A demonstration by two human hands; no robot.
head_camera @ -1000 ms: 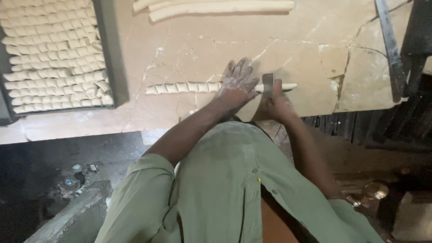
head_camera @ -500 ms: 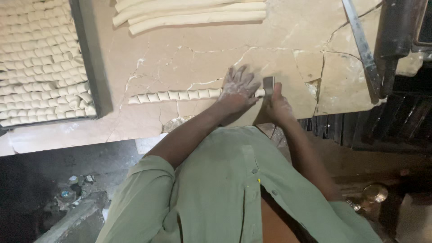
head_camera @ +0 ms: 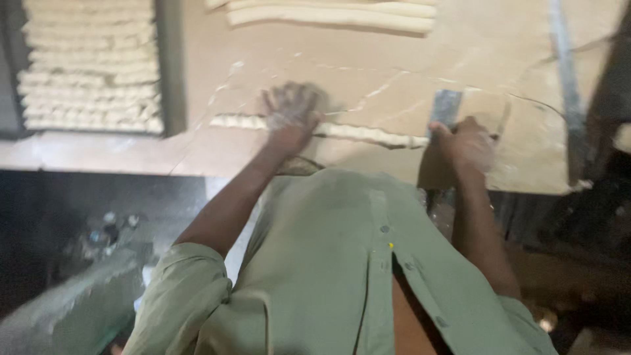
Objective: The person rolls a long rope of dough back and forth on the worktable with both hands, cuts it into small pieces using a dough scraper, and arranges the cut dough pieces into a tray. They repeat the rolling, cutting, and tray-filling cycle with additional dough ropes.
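A row of cut dough pieces lies across a pale stone worktop. My left hand, dusted with flour, rests flat on the row's left part. My right hand grips a flat metal dough cutter at the row's right end, blade upright near the last piece. The picture is blurred.
A dark tray at the left holds several rows of cut dough pieces. Long uncut dough ropes lie at the far edge of the worktop. A metal strip runs along the right side. The floor below is dark.
My two hands have moved apart: the left hand slid left along the row and the right hand with the cutter went right. The view has shifted and blurred.
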